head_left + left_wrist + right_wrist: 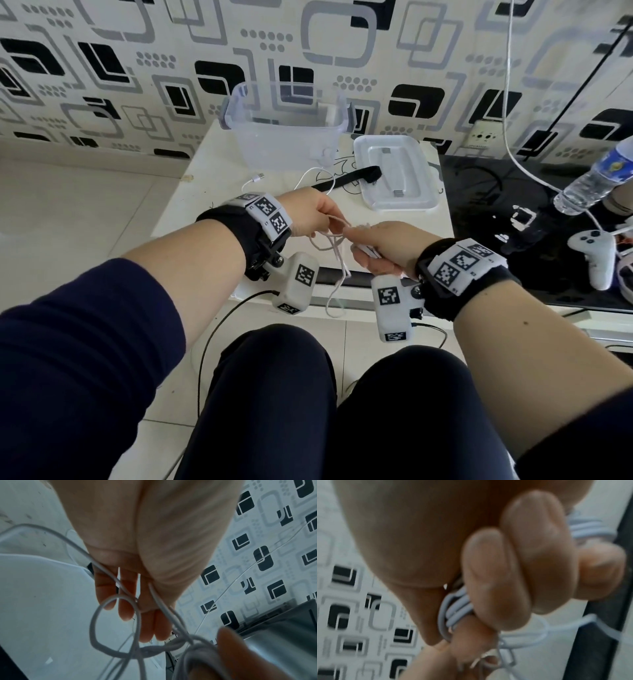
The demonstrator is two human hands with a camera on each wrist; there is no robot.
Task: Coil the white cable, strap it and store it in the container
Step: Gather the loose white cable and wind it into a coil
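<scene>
- Right hand [380,250] is clenched tight around a bundle of turns of the white cable [334,251]; the right wrist view shows the strands packed side by side under its curled fingers [494,580]
- Left hand [313,214] sits just left of the right hand, nearly touching it, and pinches a strand of the same cable; in the left wrist view the line runs across its fingers [126,601] and out past the thumb
- Between the two hands the cable hangs in loose loops, one open ring right under the left fingertips, and a long loop drops below both hands past the table [205,178] edge
- Beyond the left hand a slack run of cable curves over the table top to its plug end [258,177], which lies flat on the surface
- The black strap [349,180] lies on the table just past the left hand, stretched out, untouched by either hand
- The clear container [287,130] stands open farther back, well beyond both hands, against the patterned wall
- Its lid [394,174] lies flat on the table beyond the right hand, beside the container
- Off to the right of the right hand: a water bottle [596,174] tilted, and a white game controller [594,257] on the dark surface
</scene>
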